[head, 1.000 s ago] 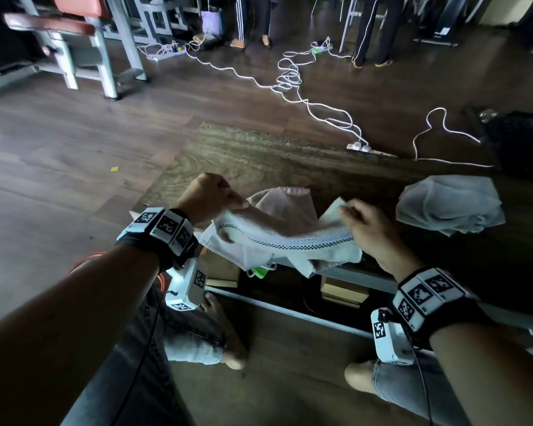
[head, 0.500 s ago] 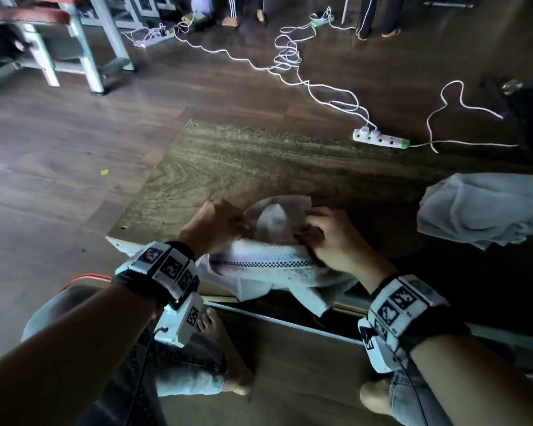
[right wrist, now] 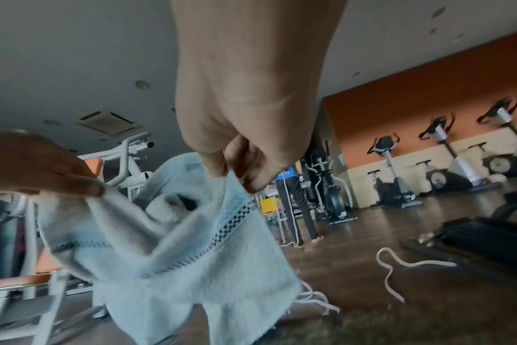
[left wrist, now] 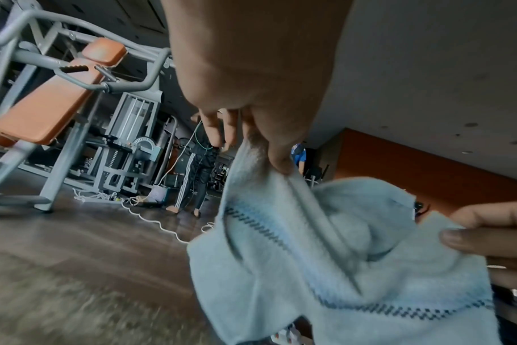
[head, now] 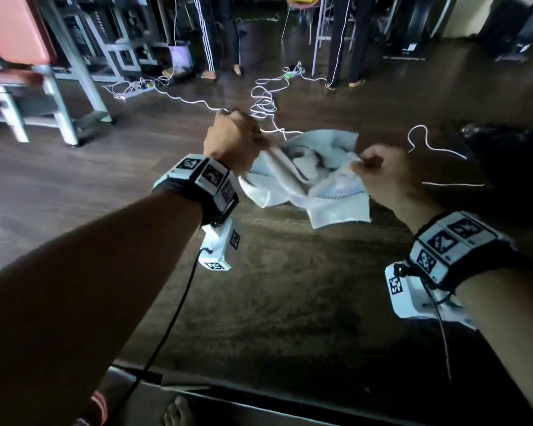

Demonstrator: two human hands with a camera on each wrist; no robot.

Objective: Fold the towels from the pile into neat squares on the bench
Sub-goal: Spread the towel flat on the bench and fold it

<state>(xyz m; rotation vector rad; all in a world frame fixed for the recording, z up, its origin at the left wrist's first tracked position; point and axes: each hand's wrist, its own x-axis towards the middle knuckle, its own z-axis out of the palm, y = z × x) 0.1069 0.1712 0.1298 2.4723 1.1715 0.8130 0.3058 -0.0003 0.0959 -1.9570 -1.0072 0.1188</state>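
A pale towel (head: 308, 179) with a dark checked stripe hangs crumpled in the air above the wooden bench (head: 290, 290). My left hand (head: 237, 139) pinches its upper left edge, and my right hand (head: 379, 170) pinches its upper right edge. In the left wrist view the left hand (left wrist: 269, 149) grips the towel (left wrist: 325, 256) between thumb and fingers. The right wrist view shows the right hand (right wrist: 236, 172) holding the towel (right wrist: 174, 252) at a top corner. The towel's lower part sags toward the bench top. The pile of other towels is out of view.
White cables (head: 265, 103) and a power strip lie on the dark floor beyond the bench. A gym machine with orange pads (head: 22, 47) stands at the left. People's legs (head: 216, 35) stand at the back. A dark bag (head: 511, 149) lies at the right.
Both hands have lifted the towel off the bench's near edge and carried it up and forward. The head view has tilted up, so the towel pile at the right has left the frame.
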